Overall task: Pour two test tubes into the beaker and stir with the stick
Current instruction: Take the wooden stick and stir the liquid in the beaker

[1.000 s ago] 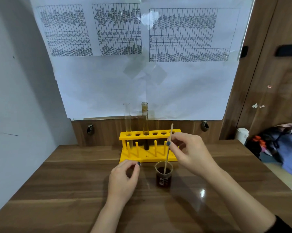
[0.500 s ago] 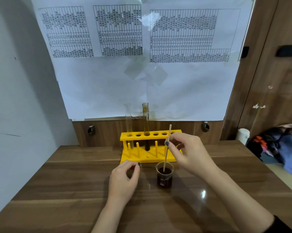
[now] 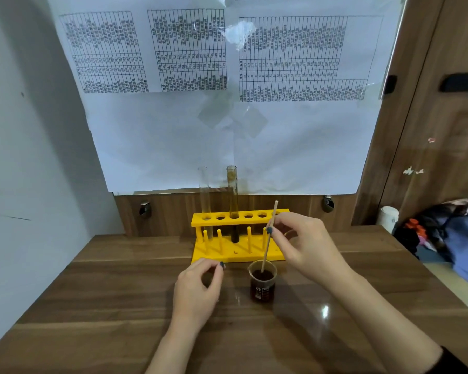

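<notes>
My right hand pinches a thin wooden stick between thumb and forefinger, fingers closed on its upper half, while the lower end dips into dark brown liquid in a small glass beaker. The stick leans slightly, its top tilted toward the far edge of the tabletop. The beaker stands upright near the middle of the wooden tabletop, just in front of a yellow rack set against the far edge. My left hand rests on the tabletop just left of the beaker, not touching it, fingers loosely curled and holding nothing, thumb and forefinger a narrow gap apart. Two test tubes stand upright in the rack: a clear tube in the leftmost hole, looking empty, and a brown-stained tube two holes to the right with a dark residue at its bottom. Behind the rack, large sheets of printed paper hang on the wall above a wooden panel.
</notes>
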A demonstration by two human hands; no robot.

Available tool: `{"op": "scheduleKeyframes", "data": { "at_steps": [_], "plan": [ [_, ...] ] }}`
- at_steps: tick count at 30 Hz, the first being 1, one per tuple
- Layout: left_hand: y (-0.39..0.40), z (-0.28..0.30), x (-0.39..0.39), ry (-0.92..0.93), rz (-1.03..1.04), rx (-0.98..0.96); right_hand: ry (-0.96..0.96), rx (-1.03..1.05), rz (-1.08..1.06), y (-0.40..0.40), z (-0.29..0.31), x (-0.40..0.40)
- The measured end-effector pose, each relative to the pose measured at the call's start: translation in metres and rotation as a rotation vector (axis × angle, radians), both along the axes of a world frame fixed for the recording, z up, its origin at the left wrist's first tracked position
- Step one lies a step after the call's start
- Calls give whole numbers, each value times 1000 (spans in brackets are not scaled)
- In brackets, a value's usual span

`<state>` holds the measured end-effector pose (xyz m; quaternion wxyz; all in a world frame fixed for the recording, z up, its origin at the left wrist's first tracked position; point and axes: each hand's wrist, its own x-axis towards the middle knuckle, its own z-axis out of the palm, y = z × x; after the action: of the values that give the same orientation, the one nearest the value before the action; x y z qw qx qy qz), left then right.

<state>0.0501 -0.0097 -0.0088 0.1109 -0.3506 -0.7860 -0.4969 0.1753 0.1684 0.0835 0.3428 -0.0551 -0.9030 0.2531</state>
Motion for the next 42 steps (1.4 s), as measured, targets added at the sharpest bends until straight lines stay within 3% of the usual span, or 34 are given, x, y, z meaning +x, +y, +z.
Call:
{"op": "scheduleKeyframes", "data": {
  "at_steps": [42],
  "plan": [
    [0,1,1,0,-15,-12,22,-62,19,-1,-1,0]
  ]
}}
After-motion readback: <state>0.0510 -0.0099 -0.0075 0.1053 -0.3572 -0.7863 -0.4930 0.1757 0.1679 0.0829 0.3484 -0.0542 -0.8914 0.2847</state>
